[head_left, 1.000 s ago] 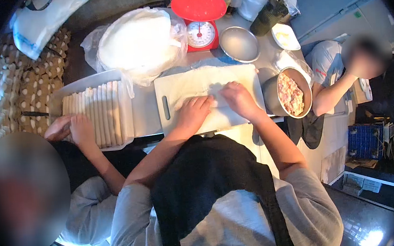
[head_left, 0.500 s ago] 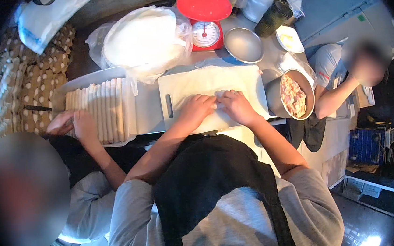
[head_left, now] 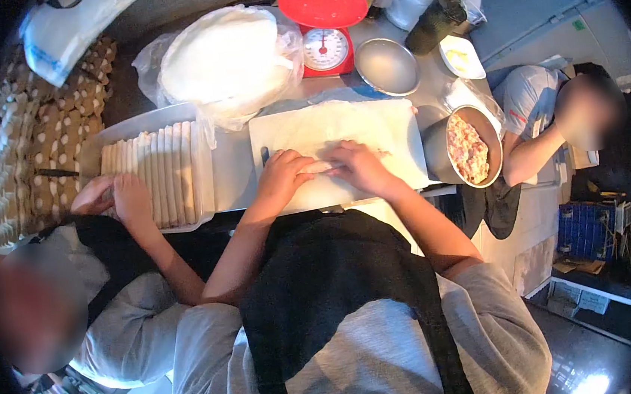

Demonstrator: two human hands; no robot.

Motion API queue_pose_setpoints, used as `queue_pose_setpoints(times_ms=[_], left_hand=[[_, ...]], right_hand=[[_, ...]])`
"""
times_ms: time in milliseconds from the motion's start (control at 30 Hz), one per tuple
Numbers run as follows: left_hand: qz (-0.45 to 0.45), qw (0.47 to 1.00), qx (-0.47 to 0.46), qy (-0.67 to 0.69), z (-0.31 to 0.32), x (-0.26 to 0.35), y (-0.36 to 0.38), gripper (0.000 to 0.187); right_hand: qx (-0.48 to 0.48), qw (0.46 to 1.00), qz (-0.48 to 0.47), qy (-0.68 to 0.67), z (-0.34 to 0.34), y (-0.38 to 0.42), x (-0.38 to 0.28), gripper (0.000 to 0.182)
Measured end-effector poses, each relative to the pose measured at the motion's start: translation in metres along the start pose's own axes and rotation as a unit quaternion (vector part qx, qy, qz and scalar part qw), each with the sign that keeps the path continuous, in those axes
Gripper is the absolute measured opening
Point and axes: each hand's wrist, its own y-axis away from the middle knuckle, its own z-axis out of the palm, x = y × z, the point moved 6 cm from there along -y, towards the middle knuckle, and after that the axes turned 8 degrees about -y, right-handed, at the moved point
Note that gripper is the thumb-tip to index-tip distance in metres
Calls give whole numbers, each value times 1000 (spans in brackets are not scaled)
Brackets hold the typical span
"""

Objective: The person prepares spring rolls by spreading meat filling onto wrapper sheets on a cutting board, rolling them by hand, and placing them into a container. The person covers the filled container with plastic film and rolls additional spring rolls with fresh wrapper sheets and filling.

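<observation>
A pale, thin roll (head_left: 318, 167) lies across the white cutting board (head_left: 392, 126), over a whitish wrapper sheet that is hard to tell from the board. Around the roll's left end are the curled fingers of my left hand (head_left: 284, 181). At its other end my right hand (head_left: 360, 167) bends over it, fingers closed on the roll. Right of the board stands a metal pot (head_left: 443, 159) with a pinkish minced filling (head_left: 469, 150). On the left, a plastic tray (head_left: 206, 169) holds several finished-looking rolls (head_left: 156, 173) in a row.
Behind the board are a stack of white wrapper sheets (head_left: 221, 62) in plastic, a red scale (head_left: 323, 5) and a metal bowl (head_left: 387, 67). Egg trays (head_left: 62, 136) stand far left. A co-worker's hands (head_left: 124, 199) are at the roll tray; another person (head_left: 532, 103) is at right.
My hands have moved apart, the left one farther left, and the pale roll now shows between them. The co-worker at left has leaned slightly; the view has shifted a little.
</observation>
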Motion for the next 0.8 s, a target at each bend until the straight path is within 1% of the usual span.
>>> queue_pose_setpoints(times_ms=[67,100,133,233,267,367,400,433,500,533,633,667,733,767,800], left_hand=[[4,1000,-15,-15,-4,4,-5,31],[13,1000,-8,-9,-3,6,-9,31],[21,1000,-3,-4,-2,8,-13,31],[19,995,-60,74,19,11,-25,30],[21,995,-68,69,21,11,-26,29],[33,995,-81,55,23,12,-28,28],[40,995,-80,51,21,14,-29,29],[48,995,-78,46,20,15,-29,29],[66,989,-110,74,29,11,-37,33],[74,985,-126,88,30,11,-41,34],[11,976,-203,84,33,17,-51,38],[5,973,-215,80,32,19,-54,38],[-14,968,-238,74,32,20,-52,38],[-12,969,-232,79,35,19,-50,39],[-9,971,-226,83,38,19,-49,39]], right_hand=[[-7,999,12,30,-32,17,16,29],[4,999,12,32,-41,30,36,28],[2,1000,20,18,-46,37,41,30],[13,998,60,1,-45,48,49,33],[20,997,75,-1,-42,50,50,34],[52,997,59,-8,-37,60,48,35],[44,998,51,-7,-39,57,45,35],[14,998,50,29,-41,52,40,36],[-49,992,45,103,-47,37,30,37],[-53,995,28,82,-48,26,27,39],[-101,987,99,-77,-21,9,37,38],[-112,990,87,-24,-16,6,37,38],[-88,993,77,-3,-13,11,35,38],[-77,995,70,7,-12,12,34,39],[-85,994,68,3,-11,12,34,39]])
